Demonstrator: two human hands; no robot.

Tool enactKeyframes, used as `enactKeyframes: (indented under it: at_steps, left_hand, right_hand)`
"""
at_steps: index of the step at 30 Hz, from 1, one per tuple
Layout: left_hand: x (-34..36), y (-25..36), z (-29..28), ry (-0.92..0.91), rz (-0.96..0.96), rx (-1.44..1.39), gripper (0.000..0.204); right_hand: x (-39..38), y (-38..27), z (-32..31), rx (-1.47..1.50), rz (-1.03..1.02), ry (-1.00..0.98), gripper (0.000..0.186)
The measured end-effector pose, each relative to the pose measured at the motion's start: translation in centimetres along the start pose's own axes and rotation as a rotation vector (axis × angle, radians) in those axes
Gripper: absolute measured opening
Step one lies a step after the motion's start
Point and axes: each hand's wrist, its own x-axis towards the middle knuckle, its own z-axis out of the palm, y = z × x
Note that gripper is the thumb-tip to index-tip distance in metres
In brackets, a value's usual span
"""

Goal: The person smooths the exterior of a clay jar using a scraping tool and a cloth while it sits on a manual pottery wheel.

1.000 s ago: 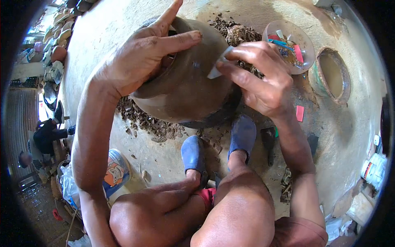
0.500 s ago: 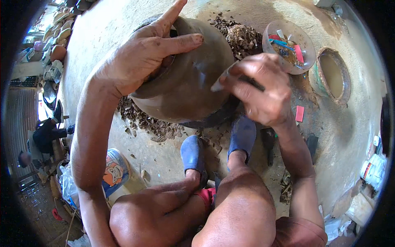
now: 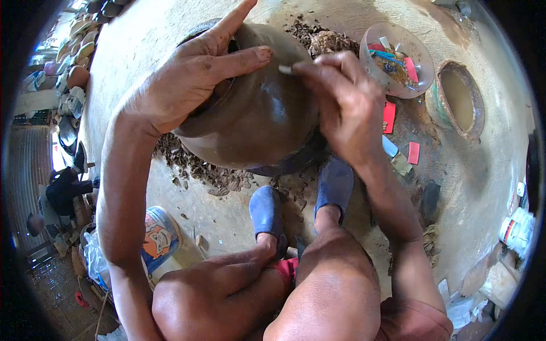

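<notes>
A dark, damp clay pot [image 3: 244, 136] lies tilted in front of me, its mouth toward my left hand, over a dark round support [image 3: 290, 162]. My left hand [image 3: 190, 82] is at that mouth with thumb and forefinger stretched apart; the thumb lies along the pot's shoulder. Its other fingers go into the opening and are partly hidden. My right hand [image 3: 352, 108], slightly blurred, is closed at the pot's far right side. It pinches a small pale flat scraper [image 3: 285, 69], whose tip shows against the clay wall; the rest is covered by my fingers.
Clay shavings [image 3: 216, 179] lie around the pot. To the right are a clear tub [image 3: 426, 79] of small tools, a bucket [image 3: 476, 122] of murky water and a pink piece [image 3: 414, 152]. My blue clogs [image 3: 265, 210] stand close below; a printed bucket [image 3: 162, 236] is left.
My right hand has moved up and slightly left along the pot with the scraper, uncovering red and blue pieces on the floor. My left hand stays at the mouth, and the pot has shifted slightly.
</notes>
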Motion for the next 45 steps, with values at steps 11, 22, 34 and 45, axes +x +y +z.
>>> enactKeyframes:
  at_steps: [11, 22, 34, 45]
  left_hand:
    - [0.0, -0.1, 0.7, 0.08, 0.035, -0.264, 0.09]
    - [0.5, -0.3, 0.5, 0.194, -0.065, -0.485, 0.091]
    - [0.0, -2.1, 0.3, 0.053, 0.145, -0.28, 0.078]
    - [0.0, -0.7, -0.2, 0.05, 0.061, -0.205, 0.089]
  right_hand:
    - [-1.8, -1.6, -1.0, -0.039, -0.024, 0.097, 0.029]
    - [-2.0, -2.4, -0.2, -0.006, 0.052, 0.051, 0.026]
    - [-0.4, -0.9, -0.3, 0.001, -0.024, 0.091, 0.032]
    - [-4.5, -3.1, -1.0, -0.037, -0.203, -0.048, 0.037]
